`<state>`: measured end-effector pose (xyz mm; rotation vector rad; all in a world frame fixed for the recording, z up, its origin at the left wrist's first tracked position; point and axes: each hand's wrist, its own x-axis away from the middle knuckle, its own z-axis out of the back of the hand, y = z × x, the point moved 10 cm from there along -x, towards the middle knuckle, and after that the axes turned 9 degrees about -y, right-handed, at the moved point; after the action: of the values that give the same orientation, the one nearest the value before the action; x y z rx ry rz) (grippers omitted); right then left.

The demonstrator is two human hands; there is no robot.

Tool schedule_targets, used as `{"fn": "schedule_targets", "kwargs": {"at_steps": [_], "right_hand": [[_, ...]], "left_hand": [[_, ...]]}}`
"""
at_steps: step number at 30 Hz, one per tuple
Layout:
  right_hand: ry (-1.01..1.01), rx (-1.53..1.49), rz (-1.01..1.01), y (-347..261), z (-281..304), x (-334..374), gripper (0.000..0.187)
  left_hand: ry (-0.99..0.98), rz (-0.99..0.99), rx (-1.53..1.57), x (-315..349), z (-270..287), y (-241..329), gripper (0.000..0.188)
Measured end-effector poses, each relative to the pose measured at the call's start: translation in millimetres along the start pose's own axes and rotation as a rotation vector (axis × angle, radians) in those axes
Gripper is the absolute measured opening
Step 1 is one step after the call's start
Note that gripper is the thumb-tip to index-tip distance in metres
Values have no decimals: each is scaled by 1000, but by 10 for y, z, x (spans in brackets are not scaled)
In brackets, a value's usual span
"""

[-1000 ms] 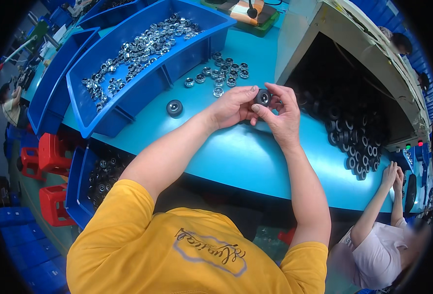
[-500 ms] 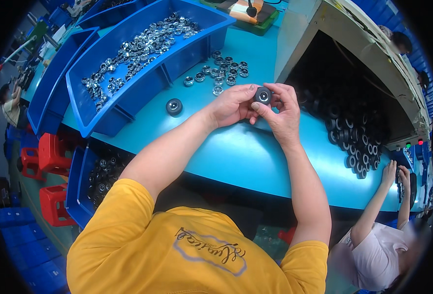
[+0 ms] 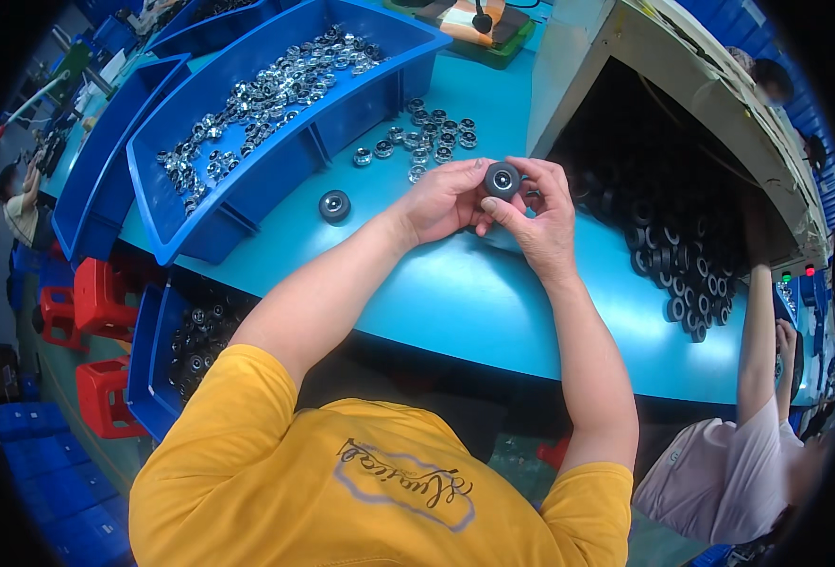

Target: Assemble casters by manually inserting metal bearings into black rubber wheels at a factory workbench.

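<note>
1. At the far left, red plastic stools [image 3: 106,293] stand on the floor.
2. To the right of them, a lower blue bin [image 3: 142,369] contains many dark round parts.
3. A large blue bin [image 3: 356,111] rests on the turquoise surface [image 3: 417,312]; many shiny silver hubs lie inside it, in a loose heap.
4. Just beside this bin, one black wheel [image 3: 334,206] with a silver centre lies alone on the surface.
5. Further right, a group of loose silver hubs [image 3: 444,139] lies on the surface, several of them touching.
6. The left hand [image 3: 446,198] has its fingers half curled, and its thumb tip is at the left edge of a second wheel; whether it grips this wheel, one cannot tell.
7. This second wheel [image 3: 502,180], a black tyre around a silver hub, is above the surface, between the hands, its round face toward the camera.
8. The right hand [image 3: 540,213] pinches it between thumb and forefinger.
9. At the right, a pale housing [image 3: 573,80] has a dark opening, from which a pile of black tyres [image 3: 665,260] spreads onto the surface.
10. At the far right, a co-worker in a pale shirt [image 3: 720,472] has one arm stretched to the opening's edge; that hand is hidden.
</note>
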<state>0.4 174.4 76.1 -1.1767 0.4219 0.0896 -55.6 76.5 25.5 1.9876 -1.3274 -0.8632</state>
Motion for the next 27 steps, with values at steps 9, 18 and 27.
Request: {"fn": "schedule_targets", "kwargs": {"at_steps": [9, 18, 27], "right_hand": [[4, 3, 4, -4, 7, 4, 53], [19, 41, 29, -18, 19, 8, 51], [24, 65, 13, -34, 21, 5, 50]], "left_hand": [[4, -7, 24, -2, -18, 19, 39], [40, 25, 10, 10, 9, -10, 39], [41, 31, 4, 0, 26, -11, 38]]}}
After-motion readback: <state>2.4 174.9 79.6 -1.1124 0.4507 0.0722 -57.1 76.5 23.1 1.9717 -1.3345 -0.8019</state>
